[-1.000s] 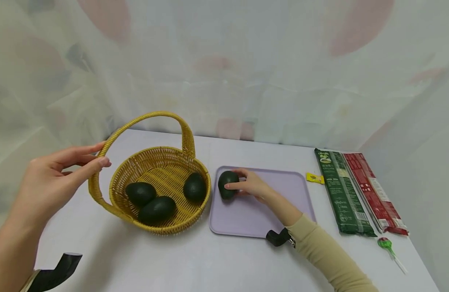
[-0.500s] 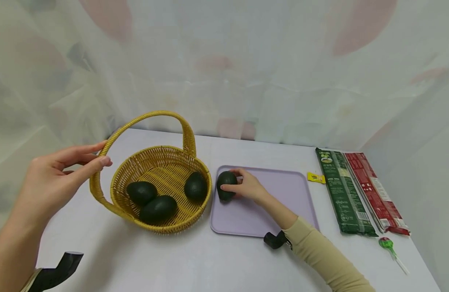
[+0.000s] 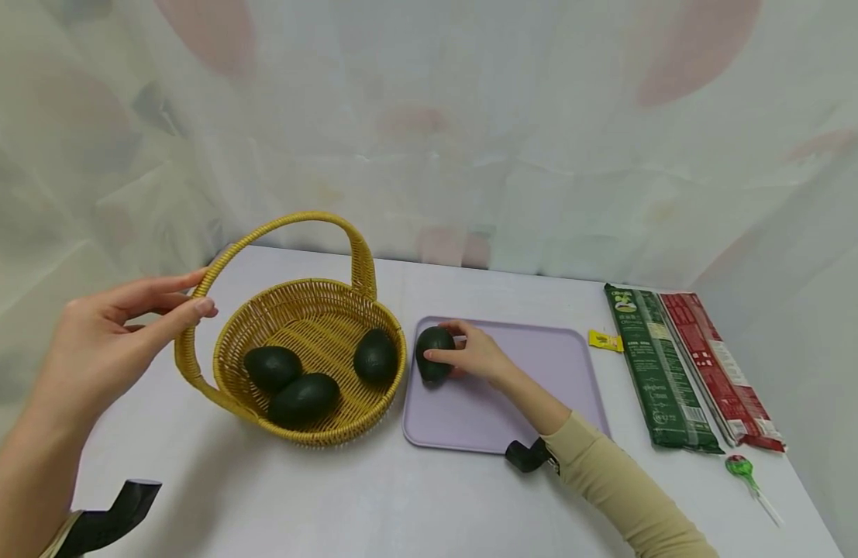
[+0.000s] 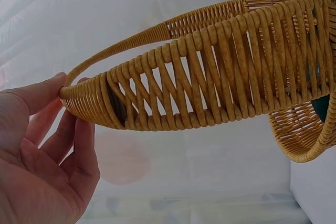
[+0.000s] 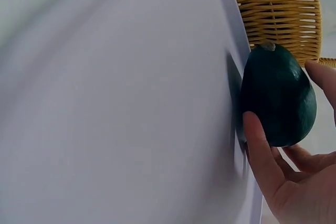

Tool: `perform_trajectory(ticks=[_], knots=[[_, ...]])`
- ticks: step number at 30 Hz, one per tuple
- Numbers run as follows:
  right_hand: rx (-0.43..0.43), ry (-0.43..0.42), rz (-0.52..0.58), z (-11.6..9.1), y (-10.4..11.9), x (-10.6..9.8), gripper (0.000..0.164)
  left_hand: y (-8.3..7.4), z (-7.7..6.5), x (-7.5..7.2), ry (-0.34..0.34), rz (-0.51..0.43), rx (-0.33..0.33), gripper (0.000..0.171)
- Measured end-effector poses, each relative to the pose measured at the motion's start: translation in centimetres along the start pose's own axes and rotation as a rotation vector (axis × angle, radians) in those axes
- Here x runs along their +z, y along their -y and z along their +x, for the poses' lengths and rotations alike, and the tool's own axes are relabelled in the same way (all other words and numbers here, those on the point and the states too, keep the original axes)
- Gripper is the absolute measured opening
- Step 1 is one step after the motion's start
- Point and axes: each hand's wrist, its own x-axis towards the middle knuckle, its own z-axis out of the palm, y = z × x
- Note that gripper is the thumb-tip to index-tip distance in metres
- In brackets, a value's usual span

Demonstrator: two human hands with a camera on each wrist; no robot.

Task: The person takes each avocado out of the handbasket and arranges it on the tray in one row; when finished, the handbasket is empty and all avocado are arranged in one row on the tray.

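1. The wicker basket stands between the hands; its bowl is cut off in the left wrist view.
2. The lilac tray, right of it, is partly covered by the right forearm.
3. Left hand: thumb and fingers pinch the handle.
4. Right hand: grips the held avocado, fingertips partly hidden.
5. That avocado is at the tray's left end; contact with the tray is unclear.
6. Three other avocados lie in the basket.
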Motion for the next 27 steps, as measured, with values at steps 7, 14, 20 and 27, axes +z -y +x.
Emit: perform_trajectory(ticks=[7, 14, 20, 27], knots=[[-0.005, 0.004, -0.020, -0.2, 0.2, -0.2, 0.065, 0.0, -0.1, 0.0, -0.003, 0.005, 0.003, 0.036], [-0.035, -0.011, -0.085, -0.1, 0.3, -0.8, 0.062, -0.1, -0.1, 0.0, -0.002, 0.013, 0.009, 0.036], [-0.122, -0.054, -0.162, 0.1, 1.0, -1.9, 0.055, 0.0, 0.0, 0.0, -0.002, 0.003, 0.016, 0.035], [-0.241, -0.057, -0.199, 0.1, 2.6, -2.4, 0.043, 0.0, 0.0, 0.0, 0.002, 0.000, 0.022, 0.035]])
